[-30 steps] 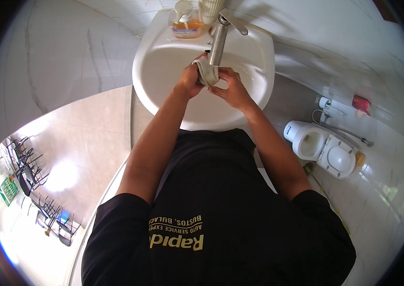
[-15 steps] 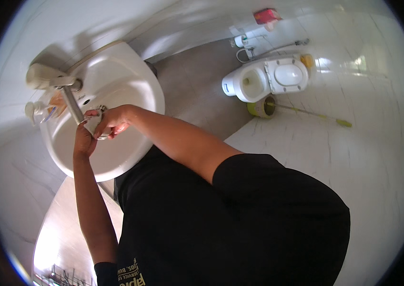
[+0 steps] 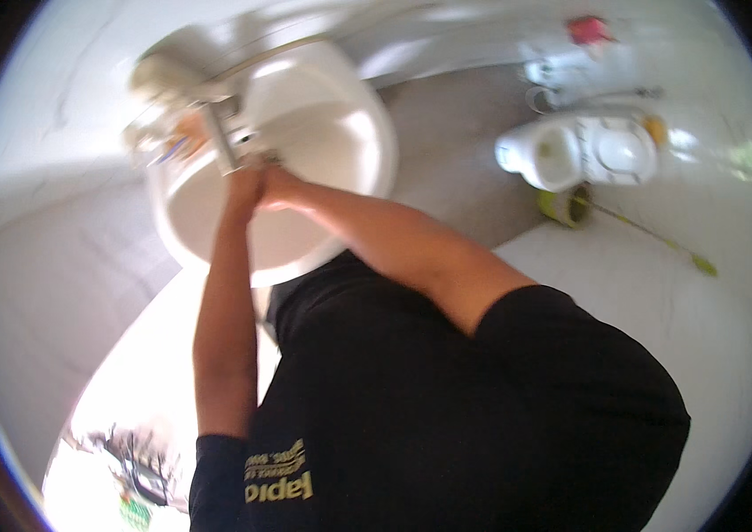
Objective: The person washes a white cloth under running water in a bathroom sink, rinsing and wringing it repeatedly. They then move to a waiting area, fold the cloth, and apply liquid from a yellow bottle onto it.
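Observation:
Under the faucet's spout [image 3: 219, 137], over the white washbasin [image 3: 207, 215], my two hands meet. My left hand [image 3: 244, 188] comes up from below and lies against my right hand [image 3: 279, 188], which reaches in from the right. Both look closed, fingers pressed in together, though the picture is smeared. Whatever lies between them is hidden. A small metallic bit [image 3: 270, 156] shows just past the fingers, too blurred to name. No stream of water can be made out.
Left of the faucet stand a pump bottle [image 3: 141, 142] and an orange container [image 3: 188, 133]. At the far right are a toilet [image 3: 558, 160] with its lid up, a yellow-green bucket [image 3: 562, 206] and a long-handled brush [image 3: 651, 232]. A pink packet [image 3: 589, 31] sits by the wall.
The whole view has shifted, so basin and toilet appear further right and higher. My hands have drawn closer together, and the whitish thing seen between them earlier is now hidden.

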The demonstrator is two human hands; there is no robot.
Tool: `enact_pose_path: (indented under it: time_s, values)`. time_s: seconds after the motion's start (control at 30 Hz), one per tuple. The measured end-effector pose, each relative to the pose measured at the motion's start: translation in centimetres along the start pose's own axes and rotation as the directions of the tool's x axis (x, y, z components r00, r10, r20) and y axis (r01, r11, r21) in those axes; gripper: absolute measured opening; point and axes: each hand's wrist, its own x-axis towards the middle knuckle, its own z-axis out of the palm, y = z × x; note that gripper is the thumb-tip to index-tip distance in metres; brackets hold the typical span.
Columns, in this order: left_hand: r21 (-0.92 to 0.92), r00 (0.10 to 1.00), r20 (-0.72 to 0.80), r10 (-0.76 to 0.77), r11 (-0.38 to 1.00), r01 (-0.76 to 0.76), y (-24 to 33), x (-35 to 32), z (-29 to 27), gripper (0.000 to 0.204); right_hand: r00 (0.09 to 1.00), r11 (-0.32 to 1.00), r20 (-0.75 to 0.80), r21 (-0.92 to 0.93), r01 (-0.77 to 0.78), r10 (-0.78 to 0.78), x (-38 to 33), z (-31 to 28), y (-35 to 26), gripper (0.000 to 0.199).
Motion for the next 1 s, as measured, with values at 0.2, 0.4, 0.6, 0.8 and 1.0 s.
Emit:
enact_pose_path:
  time_s: [0.2, 0.4, 0.6, 0.8, 1.0]
  values:
    - [0.141, 0.97, -0.242, -0.009, 0.989, 0.044, 2.4, -0.8, 1.5, 0.049, 0.909, 0.881, -0.098, -0.221, -0.417, 0.406, -3.6, -5.2, -7.4, 0.054]
    - [0.07, 0.993, -0.056, 0.102, 0.993, -0.098, 2.2, -0.5, 5.7, 0.032, 0.96, 0.957, 0.03, 0.083, -0.278, 0.277, -3.6, -5.1, 1.2, 0.058]
    - [0.582, 0.859, 0.028, 0.511, 0.691, -0.43, -2.0, 2.1, 5.9, 0.027, 0.824, 0.67, 0.483, 0.511, -0.539, 0.295, -6.0, -12.1, -5.0, 0.062]
    - [0.174, 0.927, 0.113, 0.358, 0.911, -0.373, 1.8, -0.7, 1.6, 0.03, 0.752, 0.425, 0.61, 0.629, -0.651, 0.25, -3.3, -11.4, -3.8, 0.045]
    - [0.33, 0.85, 0.026, 0.526, 0.798, -0.503, -0.8, 1.4, 3.2, 0.037, 0.761, 0.322, 0.562, 0.691, -0.647, 0.323, -3.0, -11.7, -2.7, 0.045]
